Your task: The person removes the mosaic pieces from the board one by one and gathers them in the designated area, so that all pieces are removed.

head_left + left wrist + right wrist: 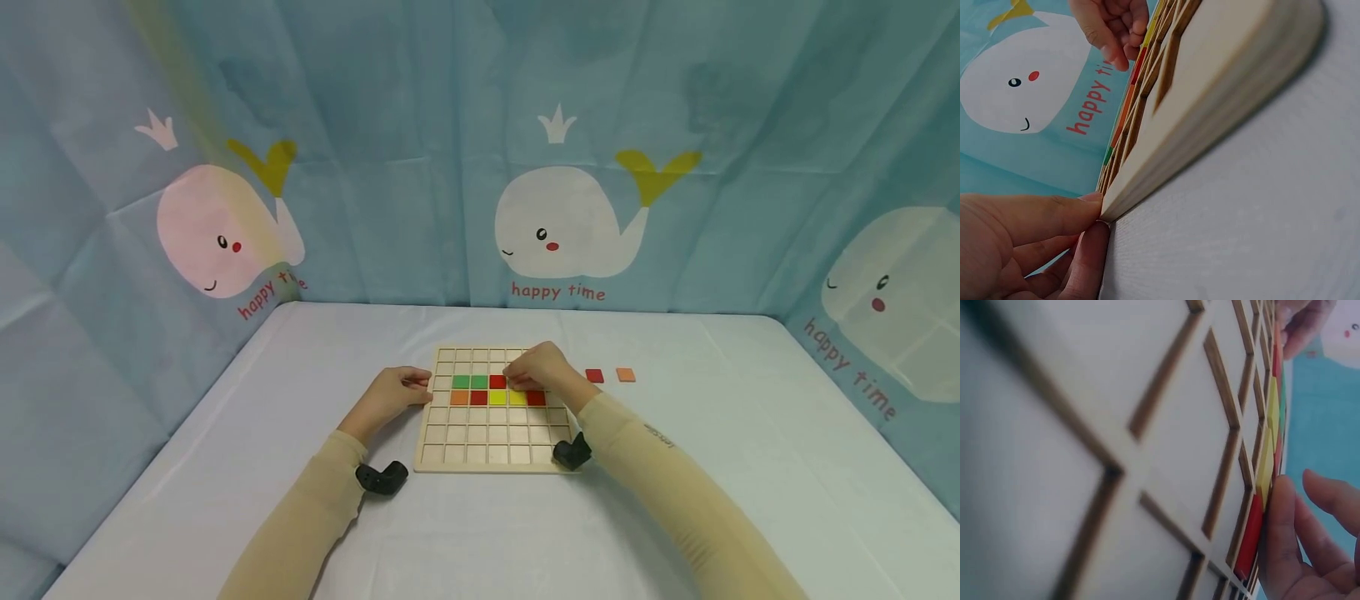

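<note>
A wooden grid board lies flat with colored square tiles in two neighbouring rows. The upper row shows two green tiles and a red tile. Below them run an orange tile, a red one, two yellow ones and another red. My left hand grips the board's left edge, thumb and finger at its rim in the left wrist view. Over the upper row, just right of its red tile, my right hand touches the board with a fingertip. In the right wrist view its thumb and finger stand apart; cells beneath it are hidden.
To the right of the board lie a loose red tile and a loose orange tile. A white cloth covers the table. Behind it hangs a blue curtain with printed whales. Black wrist cameras sit at both sleeves.
</note>
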`<action>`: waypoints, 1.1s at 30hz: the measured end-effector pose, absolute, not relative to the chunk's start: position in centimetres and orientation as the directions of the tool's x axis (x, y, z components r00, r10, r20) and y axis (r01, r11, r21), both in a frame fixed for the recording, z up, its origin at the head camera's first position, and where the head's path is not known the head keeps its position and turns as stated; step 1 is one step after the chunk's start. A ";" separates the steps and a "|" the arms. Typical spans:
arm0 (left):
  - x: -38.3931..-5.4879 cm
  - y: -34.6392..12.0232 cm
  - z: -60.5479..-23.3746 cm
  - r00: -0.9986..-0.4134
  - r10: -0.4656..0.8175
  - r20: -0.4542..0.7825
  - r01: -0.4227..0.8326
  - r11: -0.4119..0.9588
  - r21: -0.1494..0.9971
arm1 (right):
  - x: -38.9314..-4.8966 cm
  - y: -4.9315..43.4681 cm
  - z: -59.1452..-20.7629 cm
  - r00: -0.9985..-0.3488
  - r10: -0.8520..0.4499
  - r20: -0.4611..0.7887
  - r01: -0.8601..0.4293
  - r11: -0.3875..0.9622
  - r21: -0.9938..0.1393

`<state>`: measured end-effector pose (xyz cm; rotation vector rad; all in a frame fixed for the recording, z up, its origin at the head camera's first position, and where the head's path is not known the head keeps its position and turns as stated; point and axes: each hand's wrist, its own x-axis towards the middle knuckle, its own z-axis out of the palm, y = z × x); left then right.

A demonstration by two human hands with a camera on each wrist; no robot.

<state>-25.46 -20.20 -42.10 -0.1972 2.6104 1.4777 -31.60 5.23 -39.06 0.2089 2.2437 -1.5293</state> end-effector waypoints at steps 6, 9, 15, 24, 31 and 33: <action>-25.4 -20.1 -42.0 -0.981 -0.039 -0.190 -0.184 0.497 0.848 | -31.6 5.0 -39.2 -0.901 -0.117 -0.418 0.349 0.375 -0.859; -25.3 -20.1 -41.9 -0.981 -0.034 -0.191 -0.182 0.494 0.850 | -31.5 5.0 -39.3 -0.901 -0.132 -0.413 0.339 0.379 -0.861; -25.3 -20.1 -42.0 -0.982 -0.024 -0.188 -0.175 0.490 0.854 | -31.5 5.0 -39.5 -0.910 -0.167 -0.379 0.287 0.406 -0.868; -25.4 -20.2 -42.2 -0.983 -0.026 -0.181 -0.170 0.495 0.852 | -31.3 4.7 -39.6 -0.924 -0.162 -0.347 0.248 0.435 -0.866; -25.2 -20.3 -42.0 -0.985 -0.011 -0.171 -0.152 0.513 0.845 | -31.2 4.5 -39.5 -0.929 -0.169 -0.329 0.229 0.436 -0.870; -25.2 -20.3 -41.9 -0.986 -0.003 -0.167 -0.144 0.515 0.845 | -31.2 4.5 -39.5 -0.930 -0.168 -0.328 0.232 0.426 -0.874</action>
